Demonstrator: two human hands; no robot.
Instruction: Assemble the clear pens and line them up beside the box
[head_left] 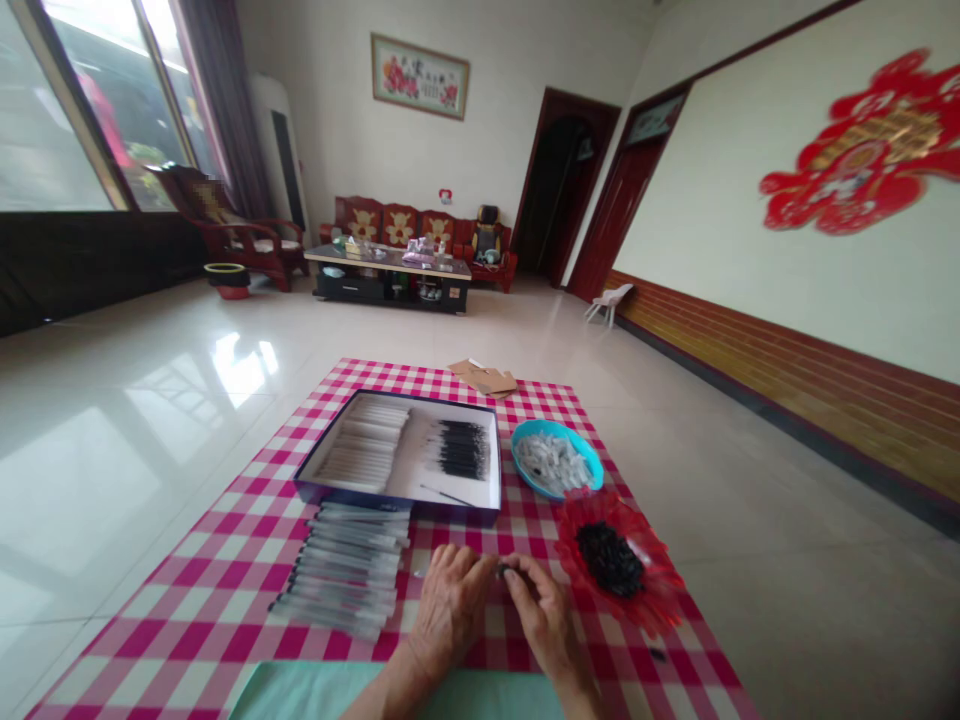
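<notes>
My left hand is closed around what looks like a translucent pen barrel, mostly hidden by the fingers, with a clear end showing at the left. Close against it, my right hand pinches a small black piece at the barrel's right end. Left of my hands lies a pile of assembled-looking pens, side by side. Behind them a shallow box holds rows of whitish tubes and a bunch of thin black refills. One dark refill lies apart near the box's front.
A blue bowl of clear caps and a red fluted dish of small black parts stand at the right. Cardboard pieces lie at the far edge of the checked tablecloth. A green cloth is nearest me.
</notes>
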